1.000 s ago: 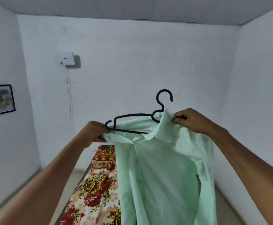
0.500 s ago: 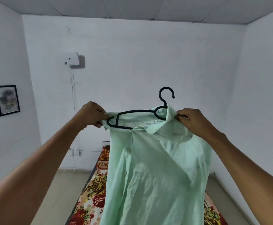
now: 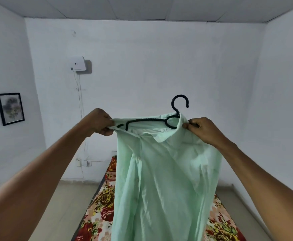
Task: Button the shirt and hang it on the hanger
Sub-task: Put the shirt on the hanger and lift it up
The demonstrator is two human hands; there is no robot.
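The mint-green shirt (image 3: pixel 165 180) hangs in the air in front of the person, above the bed with the floral cover (image 3: pixel 100 206), with its long axis vertical and its collar at the top. Inside the collar a small white label (image 3: pixel 163 130) is visible; the writing on it is too small to read. The black plastic hanger (image 3: pixel 152 120) is inside the shoulders of the shirt, its bar runs almost horizontal from left to right, and its hook stands up above the collar with the opening toward the right. The left end of the hanger shows at the shirt's left shoulder.

The left hand (image 3: pixel 98 123) pinches the cloth of the left shoulder with curled fingers, just beside the hanger's end. The right hand (image 3: pixel 201 129) pinches the collar edge at the right side, near the base of the hook. Both arms are stretched forward.

On the back wall a white box device (image 3: pixel 78 63) is mounted, with a small dark logo that I cannot read, and thin cables go down from it. A framed picture (image 3: pixel 10 108) hangs on the left wall.
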